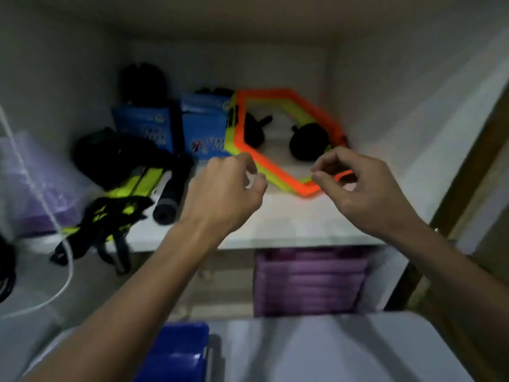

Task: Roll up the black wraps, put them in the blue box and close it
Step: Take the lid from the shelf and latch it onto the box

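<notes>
Two rolled black wraps lie on a white shelf inside an orange and yellow hexagon frame (275,166): one wrap (254,129) at its left, one wrap (308,143) at its right. My left hand (228,194) and my right hand (355,188) hover in front of the frame, both empty with fingers loosely curled and apart. The right hand is just below the right wrap. A blue box (179,354) sits at the bottom of the view on a white surface (330,351), under my left forearm. The picture is blurred.
On the shelf's left stand two blue printed packets (205,133), a black bag (110,155), black and yellow straps (110,216) and a black foam roll (168,205). Purple mats (308,282) fill the lower shelf. A white cord (55,230) hangs at left.
</notes>
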A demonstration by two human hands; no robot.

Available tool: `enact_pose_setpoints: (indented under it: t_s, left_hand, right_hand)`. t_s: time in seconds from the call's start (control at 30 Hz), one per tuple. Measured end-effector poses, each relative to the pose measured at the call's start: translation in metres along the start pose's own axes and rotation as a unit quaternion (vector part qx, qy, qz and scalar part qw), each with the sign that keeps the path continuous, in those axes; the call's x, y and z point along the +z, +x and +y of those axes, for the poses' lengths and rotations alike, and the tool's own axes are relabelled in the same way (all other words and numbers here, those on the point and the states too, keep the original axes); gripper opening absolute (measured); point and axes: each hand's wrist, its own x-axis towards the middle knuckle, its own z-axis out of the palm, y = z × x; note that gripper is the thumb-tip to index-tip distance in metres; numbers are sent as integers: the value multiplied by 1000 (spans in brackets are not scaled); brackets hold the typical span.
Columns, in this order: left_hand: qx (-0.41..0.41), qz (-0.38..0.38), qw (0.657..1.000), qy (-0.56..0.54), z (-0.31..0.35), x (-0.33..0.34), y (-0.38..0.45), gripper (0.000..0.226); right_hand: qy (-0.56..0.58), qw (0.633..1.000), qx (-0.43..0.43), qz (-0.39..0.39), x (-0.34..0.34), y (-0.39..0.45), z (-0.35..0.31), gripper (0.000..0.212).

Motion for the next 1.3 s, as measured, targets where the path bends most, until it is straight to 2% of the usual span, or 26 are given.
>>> enact_pose_setpoints:
  t_s: [0.1, 0.2, 0.33, 0.47, 0.6, 0.7, 0.77, 0.83, 0.9, 1.03, 1.13, 1.2, 1.3]
  left_hand:
    - [134, 90, 987, -15, 81, -24, 55, 22]
    - [216, 150, 964, 29, 141, -34, 104, 32]
    - [217, 224, 946, 85, 188, -37, 158, 49]
    - [177, 235, 945, 144, 199, -34, 205, 63]
    - [132, 178, 953, 206, 195, -26, 232, 69]
    - [127, 180, 942, 255, 193, -17, 236, 68]
    - [127, 187, 944, 240, 194, -15, 237, 64]
    - [130, 182, 959, 177, 192, -17, 236, 60]
    - [122, 189, 973, 46, 191, -23, 229, 56]
    - [29, 255, 947, -192, 192, -40, 195, 34]
    - [-61, 171, 919, -349, 188, -60, 159, 46]
    - [-79, 94, 900, -418, 179, -75, 131, 50]
    - [-74, 43, 852, -517, 150, -95, 82, 30]
  right_hand:
    - [-118, 983, -111, 90, -93, 41, 3, 9]
    - [-218, 951, -158, 150, -166, 85, 12, 27]
    - [-328, 914, -139, 192, -226, 142, 21, 57]
    - [-388, 903, -101, 152, -254, 194, 42, 75]
    - [-440, 892, -61, 86, -259, 220, 67, 57]
    - [-453, 880, -87, 112, -256, 222, 79, 41]
    - [-447, 877, -105, 144, -256, 219, 81, 33]
    - [-452, 870, -112, 163, -256, 211, 76, 33]
    - [-469, 857, -125, 175, -252, 198, 70, 36]
    - [-440, 853, -179, 217, -234, 157, 61, 48]
    - [-402, 861, -214, 229, -214, 120, 49, 56]
    - [-387, 856, -247, 238, -195, 94, 35, 60]
    - [-368, 854, -286, 231, -156, 54, 14, 55]
